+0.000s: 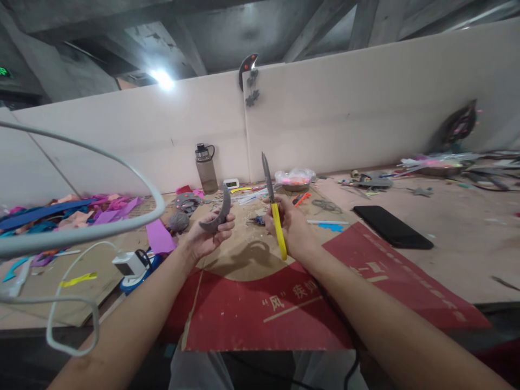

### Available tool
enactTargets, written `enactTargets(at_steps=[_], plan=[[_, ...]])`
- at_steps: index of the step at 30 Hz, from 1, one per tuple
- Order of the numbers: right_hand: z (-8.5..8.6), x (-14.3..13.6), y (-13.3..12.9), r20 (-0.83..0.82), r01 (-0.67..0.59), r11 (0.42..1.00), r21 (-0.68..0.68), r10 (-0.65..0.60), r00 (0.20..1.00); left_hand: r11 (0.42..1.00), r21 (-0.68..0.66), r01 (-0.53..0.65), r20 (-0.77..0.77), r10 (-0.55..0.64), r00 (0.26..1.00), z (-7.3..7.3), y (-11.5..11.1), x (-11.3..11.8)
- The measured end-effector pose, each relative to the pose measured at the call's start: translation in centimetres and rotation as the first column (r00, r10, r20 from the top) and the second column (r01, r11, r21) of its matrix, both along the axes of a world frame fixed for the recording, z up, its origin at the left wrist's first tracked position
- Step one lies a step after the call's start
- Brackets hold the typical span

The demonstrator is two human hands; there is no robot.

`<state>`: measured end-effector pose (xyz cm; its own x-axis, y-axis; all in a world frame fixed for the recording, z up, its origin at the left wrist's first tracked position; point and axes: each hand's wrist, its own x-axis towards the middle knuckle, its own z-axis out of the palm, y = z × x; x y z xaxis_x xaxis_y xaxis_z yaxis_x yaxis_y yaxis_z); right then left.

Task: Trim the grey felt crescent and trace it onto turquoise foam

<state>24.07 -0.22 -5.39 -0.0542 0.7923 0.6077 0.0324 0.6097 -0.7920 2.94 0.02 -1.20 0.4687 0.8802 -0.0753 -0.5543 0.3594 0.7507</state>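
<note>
The left hand (pixel 211 235) held the crescent (pixel 222 214) between thumb and fingers, one tip rising above the fingertips and the other reaching out toward the thumb side. The right hand (pixel 296 225) grasped the scissors (pixel 276 216) by their yellow handle, blades pointing up and away; how the fingers sat in the loops could not be told. The two tools of the moment were apart, with bare cardboard (pixel 239 264) below and between the hands.

The crescent looked like grey felt: light, matt and unlikely to slip, stiff enough to keep its curve in a loose grip, yet probably soft enough to dent if squeezed. Its thick middle seemed the best place to take hold, as the narrow tips would likely bend or fray. The scissors looked heavier and rigid, with smooth handles that could turn in a slack grip; the loops were the safe place, well clear of the points.

Left of the left hand lay a yarn ball (pixel 179 221); beyond it stood a bottle (pixel 206 173). Right of the right hand lay a phone (pixel 392 226).
</note>
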Motion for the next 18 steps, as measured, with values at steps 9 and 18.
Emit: enactTargets(at_steps=[9, 18], plan=[[1.2, -0.6, -0.9, -0.261, -0.19, 0.96, -0.207, 0.134, 0.956, 0.966, -0.104, 0.238, -0.062, -0.245, 0.968, -1.0, -1.0, 1.4], [0.8, -1.2, -0.3, -0.356, -0.206, 0.941, -0.268, 0.102, 0.929, 0.984, 0.014, 0.175, -0.057, -0.174, 0.983, -1.9, -0.9, 1.9]])
